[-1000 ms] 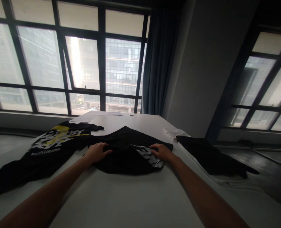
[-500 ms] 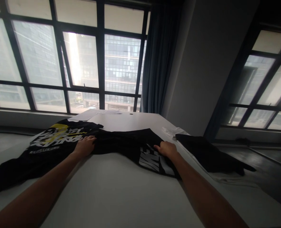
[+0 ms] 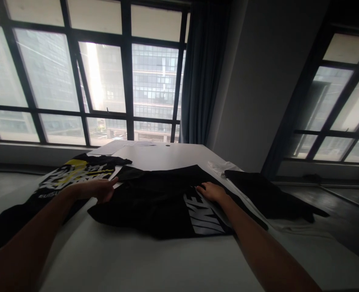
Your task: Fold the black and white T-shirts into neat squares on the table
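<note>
A black garment lies spread across the white table in front of me, with a large grey NIKE print towards its right end. My left hand is closed at the garment's left edge, the fingers bent and partly hidden. At the other end, my right hand grips the cloth just above the print, fingers curled down. Left of this garment, partly behind my left forearm, is a black T-shirt with white and yellow lettering.
The white table stretches away towards the windows. Papers lie at its far left. Another dark garment and a crumpled clear plastic bag are at the right side. A blue curtain hangs beyond.
The black garment has opened out from a narrow bunched strip, its near edge now closer to me, and more of the NIKE print shows. My left hand moved slightly left and nearer; my right hand stayed.
</note>
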Tool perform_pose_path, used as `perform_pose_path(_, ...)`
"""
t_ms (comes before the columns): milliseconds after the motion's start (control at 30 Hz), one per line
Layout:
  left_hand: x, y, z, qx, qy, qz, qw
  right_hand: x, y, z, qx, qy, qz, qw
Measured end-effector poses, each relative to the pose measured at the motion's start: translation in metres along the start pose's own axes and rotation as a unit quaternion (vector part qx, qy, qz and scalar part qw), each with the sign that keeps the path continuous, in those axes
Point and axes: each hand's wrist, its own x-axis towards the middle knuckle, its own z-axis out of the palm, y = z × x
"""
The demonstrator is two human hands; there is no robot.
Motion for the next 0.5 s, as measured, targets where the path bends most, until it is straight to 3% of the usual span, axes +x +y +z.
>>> perform_pose_path(100,0.012,0.011,0.014,0.124,0.034,-0.045,0.991,-0.003,-0.005,-0.001,-0.029,0.015,0.055,0.998)
perform_pose_path(200,0.027,0.026,0.039,0.225,0.073,0.064,0.969,-0.003,-0.004,0.002,-0.045,0.058,0.013,0.997)
perform_pose_path(267,0.033,0.03,0.051,0.24,0.031,0.14,0.96,-0.001,-0.001,0.005,-0.024,0.05,-0.052,0.997)
perform_pose_path(300,0.033,0.03,0.054,0.244,0.003,0.148,0.959,0.0,0.001,0.006,-0.01,0.032,-0.069,0.997)
perform_pose_path(367,0.031,0.026,0.053,0.27,-0.028,0.094,0.958,0.002,0.006,0.008,0.007,-0.003,-0.057,0.998)
perform_pose_path(500,0.018,0.015,0.032,0.353,0.008,-0.082,0.932,0.002,0.007,0.007,0.001,-0.006,-0.025,1.0)
